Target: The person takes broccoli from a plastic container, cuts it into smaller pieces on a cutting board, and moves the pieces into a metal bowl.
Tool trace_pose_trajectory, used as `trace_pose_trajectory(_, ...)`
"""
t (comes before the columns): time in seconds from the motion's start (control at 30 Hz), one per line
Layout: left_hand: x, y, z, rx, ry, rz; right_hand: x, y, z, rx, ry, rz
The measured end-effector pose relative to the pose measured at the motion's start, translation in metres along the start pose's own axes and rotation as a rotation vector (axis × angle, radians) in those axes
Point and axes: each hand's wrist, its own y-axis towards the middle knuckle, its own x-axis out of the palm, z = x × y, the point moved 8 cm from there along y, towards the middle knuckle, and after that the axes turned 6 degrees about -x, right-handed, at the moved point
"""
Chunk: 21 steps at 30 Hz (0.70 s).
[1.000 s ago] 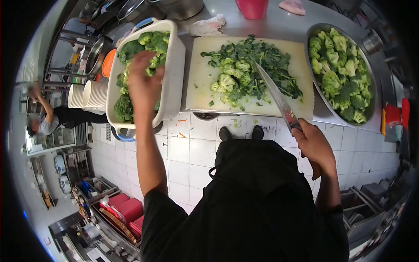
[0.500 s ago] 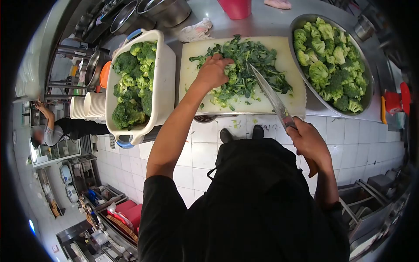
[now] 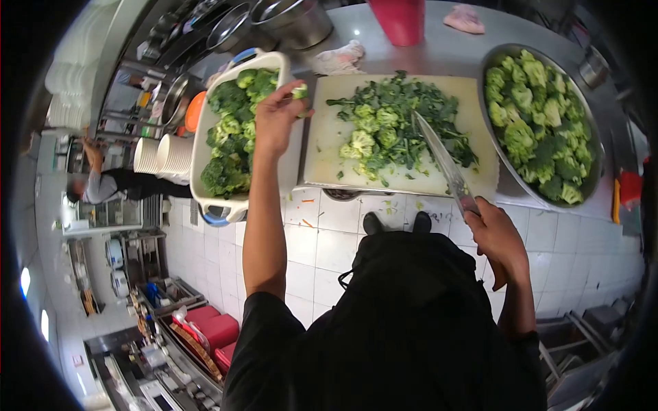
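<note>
My left hand (image 3: pixel 275 122) is raised over the right rim of the white tub (image 3: pixel 291 147), pinching a small broccoli floret (image 3: pixel 299 91). Large broccoli heads (image 3: pixel 229 130) fill that tub. My right hand (image 3: pixel 495 234) grips a knife (image 3: pixel 444 161) by its wooden handle, the blade pointing up and left, its tip over the greens. On the white cutting board (image 3: pixel 329 154) lies a pile of chopped broccoli leaves (image 3: pixel 439 106) with pale florets (image 3: pixel 370 133) at its left side.
A metal bowl (image 3: pixel 488 127) heaped with florets stands right of the board. Behind are a pink container (image 3: pixel 401 24), a crumpled cloth (image 3: pixel 340 58) and steel pots (image 3: pixel 291 20). Stacked cups (image 3: pixel 173 154) stand left of the tub. Another person (image 3: pixel 110 183) works at far left.
My left hand has moved from the pile on the board leftward to the tub's edge, with a floret in its fingers. My right hand still holds the knife over the board.
</note>
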Motion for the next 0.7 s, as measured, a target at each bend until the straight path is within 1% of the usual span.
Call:
trace_pose_trajectory(0.07,-0.044,-0.009,0.028,0.069,0.156,0.112,0.0,-0.002,-0.006,0.05,0.06,-0.025)
trace_pose_trajectory(0.1,-0.069,-0.01,0.034,0.089,0.18,0.172,0.003,0.003,0.002,0.016,0.025,-0.021)
trace_pose_trajectory(0.17,-0.122,-0.004,0.031,0.101,0.264,0.245,0.003,0.005,-0.004,0.032,0.033,-0.047)
trace_pose_trajectory(0.2,-0.133,-0.008,0.037,0.091,0.343,0.304,0.003,0.003,-0.005,0.052,0.038,-0.053)
trace_pose_trajectory(0.27,-0.138,-0.013,0.047,0.074,0.493,0.399,0.004,0.003,-0.007,0.028,0.061,-0.038)
trace_pose_trajectory(0.3,-0.126,-0.011,0.051,0.149,0.479,0.302,0.003,0.004,-0.006,0.021,0.074,-0.023)
trace_pose_trajectory(0.33,-0.113,-0.009,0.052,0.192,0.549,0.294,0.004,0.006,-0.005,-0.016,0.053,-0.007)
trace_pose_trajectory(0.4,-0.062,-0.016,0.06,0.274,0.684,0.29,0.005,0.011,-0.002,-0.093,0.001,0.012)
trace_pose_trajectory(0.43,-0.035,-0.01,0.045,0.288,0.747,0.202,0.004,0.01,-0.002,-0.062,0.013,0.008)
trace_pose_trajectory(0.47,0.007,-0.016,0.033,0.292,0.677,0.02,0.004,0.011,-0.006,-0.035,0.023,0.001)
trace_pose_trajectory(0.5,0.044,-0.017,0.021,0.409,0.837,-0.117,0.005,0.011,-0.008,-0.012,0.033,-0.006)
trace_pose_trajectory(0.57,0.094,-0.015,-0.015,0.306,0.886,-0.331,0.005,0.009,-0.01,0.014,0.039,-0.005)
trace_pose_trajectory(0.63,0.113,0.004,-0.054,0.332,1.028,-0.341,0.005,0.008,-0.007,0.006,0.039,0.008)
trace_pose_trajectory(0.7,0.125,0.017,-0.078,0.23,1.152,-0.386,0.006,0.007,-0.001,-0.03,0.031,0.034)
